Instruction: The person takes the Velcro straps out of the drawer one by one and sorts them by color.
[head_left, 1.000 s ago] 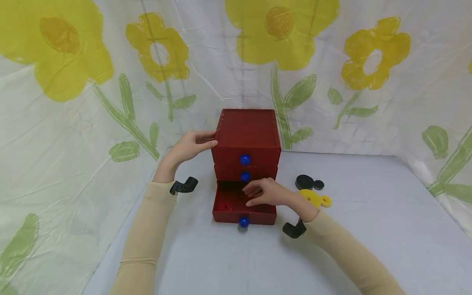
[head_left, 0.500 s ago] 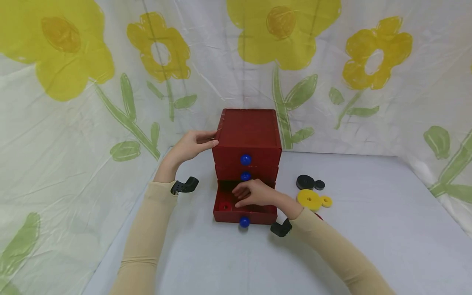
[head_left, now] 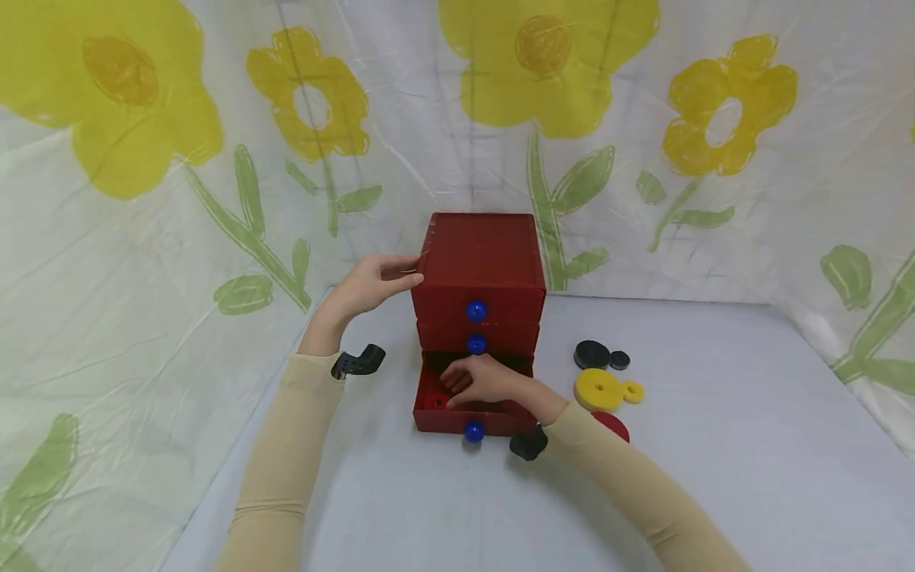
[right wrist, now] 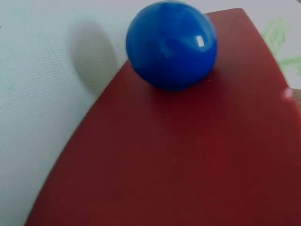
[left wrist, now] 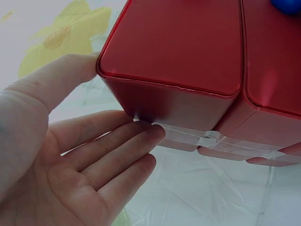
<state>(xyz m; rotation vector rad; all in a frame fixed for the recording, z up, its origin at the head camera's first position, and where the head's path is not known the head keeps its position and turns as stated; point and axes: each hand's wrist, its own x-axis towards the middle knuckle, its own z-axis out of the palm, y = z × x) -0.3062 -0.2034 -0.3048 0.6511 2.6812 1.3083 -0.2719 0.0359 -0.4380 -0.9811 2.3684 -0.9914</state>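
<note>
A red cabinet [head_left: 480,253] with blue round knobs stands on the table, its bottom drawer [head_left: 438,421] pulled out. My left hand [head_left: 366,284] touches the cabinet's upper left side with extended fingers; in the left wrist view the thumb [left wrist: 70,75] lies at one edge and the fingers along the side. My right hand [head_left: 488,380] is inside the drawer, fingers bent and parted from the thumb, right at a small red ring [head_left: 434,402] in the front left corner. The right wrist view shows only the drawer front [right wrist: 178,155] and its blue knob [right wrist: 171,44]; the hand is hidden there.
Right of the cabinet lie a large black disc [head_left: 592,354], a small black disc [head_left: 619,361], a large yellow disc [head_left: 598,389] and a small yellow ring [head_left: 632,392]. A red disc [head_left: 613,426] is partly covered by the right sleeve. Flowered sheeting [head_left: 415,95] hangs behind.
My right hand has moved left inside the drawer and down to the small red ring. The red disc by the sleeve has come into sight. The left hand stays put.
</note>
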